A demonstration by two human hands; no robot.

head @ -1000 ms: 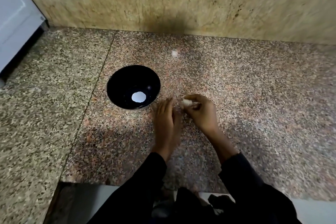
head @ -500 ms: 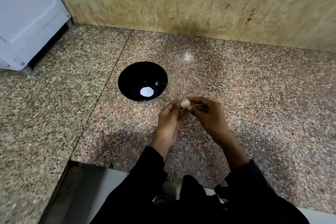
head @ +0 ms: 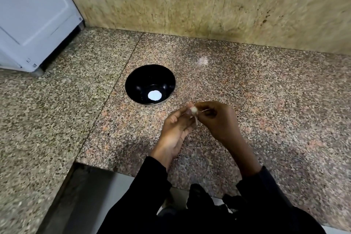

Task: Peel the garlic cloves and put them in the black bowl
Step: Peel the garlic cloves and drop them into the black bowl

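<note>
**2 hands on 1 clove, bowl waiting beside them**

The left hand (head: 175,129) and the right hand (head: 218,119) meet just above the counter, both pinching the same garlic clove (head: 194,110) between their fingertips. The left lies palm-up with its fingers fairly straight and only the tips closing on the clove; the right is curled more tightly over it from the other side. A thin pale strip of skin (head: 196,120) hangs down from the clove, so the hold looks chosen for peeling: 1 hand steadies, the other strips. Which hand does which cannot be told.

The black bowl (head: 133,81) stands just beyond and to the left of the hands, close enough for a short drop once the clove is bare. Only a round white glare shows at its bottom; no cloves can be made out inside.

The work surface is a speckled granite counter (head: 275,100), pinkish under the hands and greyer on the adjoining slab to the left, with a seam between the 2. Behind rises a mottled beige stone wall (head: 190,2). A white appliance (head: 32,17) sits at the far left, and black sleeves cover both forearms.
</note>
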